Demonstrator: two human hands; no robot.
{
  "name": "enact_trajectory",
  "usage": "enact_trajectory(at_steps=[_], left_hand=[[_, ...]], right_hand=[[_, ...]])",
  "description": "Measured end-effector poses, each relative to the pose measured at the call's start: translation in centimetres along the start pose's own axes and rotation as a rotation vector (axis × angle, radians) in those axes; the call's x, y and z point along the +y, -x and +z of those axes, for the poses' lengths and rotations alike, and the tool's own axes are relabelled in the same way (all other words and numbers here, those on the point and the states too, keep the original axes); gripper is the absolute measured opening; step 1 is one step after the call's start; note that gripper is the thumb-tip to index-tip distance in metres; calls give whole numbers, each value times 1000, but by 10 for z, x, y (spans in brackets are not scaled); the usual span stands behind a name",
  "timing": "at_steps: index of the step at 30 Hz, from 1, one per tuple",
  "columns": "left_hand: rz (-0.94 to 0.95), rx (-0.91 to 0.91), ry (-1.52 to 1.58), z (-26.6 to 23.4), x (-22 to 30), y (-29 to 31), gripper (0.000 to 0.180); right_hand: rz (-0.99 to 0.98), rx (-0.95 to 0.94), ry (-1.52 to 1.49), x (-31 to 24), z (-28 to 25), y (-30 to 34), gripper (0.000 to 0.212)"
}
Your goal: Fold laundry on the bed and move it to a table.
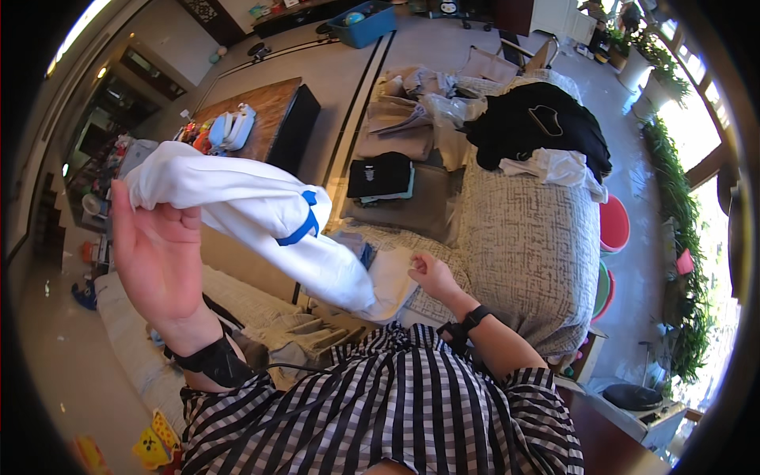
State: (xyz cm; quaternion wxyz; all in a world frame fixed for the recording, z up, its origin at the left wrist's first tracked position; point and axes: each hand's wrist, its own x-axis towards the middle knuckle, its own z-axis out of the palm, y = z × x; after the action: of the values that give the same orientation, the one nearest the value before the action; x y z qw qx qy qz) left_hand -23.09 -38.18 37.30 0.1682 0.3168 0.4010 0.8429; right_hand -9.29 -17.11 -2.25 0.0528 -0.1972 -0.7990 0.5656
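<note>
My left hand is raised at the left, its fingers hooked into one end of a white garment with a blue band. From there the garment hangs in a slanting, loosely bunched length down to the middle, in front of my body. My right hand is lower and to the right, fingers curled in. It is beside a cream folded cloth on the sofa; whether it pinches anything is too small to tell. A dark blue-grey cloth lies partly hidden behind the white garment.
Folded clothes, including a black stack, lie on the patterned sofa. Black garments with a hanger cover its far right end. A wooden table stands at the far left, a blue bin farther back. Pink and green tubs stand right.
</note>
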Motion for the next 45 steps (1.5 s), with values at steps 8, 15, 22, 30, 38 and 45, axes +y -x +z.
enact_trajectory(at_steps=[8,15,22,30,38,45], left_hand=[[70,64,58,-5,31,15,32],[103,110,103,-20,32,21,30],[109,70,87,-4,26,36,36],[183,154,33,-1,23,39,33],[-93,36,19,-62,27,48,34],[-139,29,65,-100,21,50,38]], right_hand=[[-534,231,-22,-96,6,-47,15],[-570,-226,-89,-130,23,-51,21],[-949,-105,229,-173,12,0,42],[-819,-197,372,-154,-6,3,24],[-263,331,-520,-131,-90,25,16],[-594,416,-85,-155,-133,57,40]])
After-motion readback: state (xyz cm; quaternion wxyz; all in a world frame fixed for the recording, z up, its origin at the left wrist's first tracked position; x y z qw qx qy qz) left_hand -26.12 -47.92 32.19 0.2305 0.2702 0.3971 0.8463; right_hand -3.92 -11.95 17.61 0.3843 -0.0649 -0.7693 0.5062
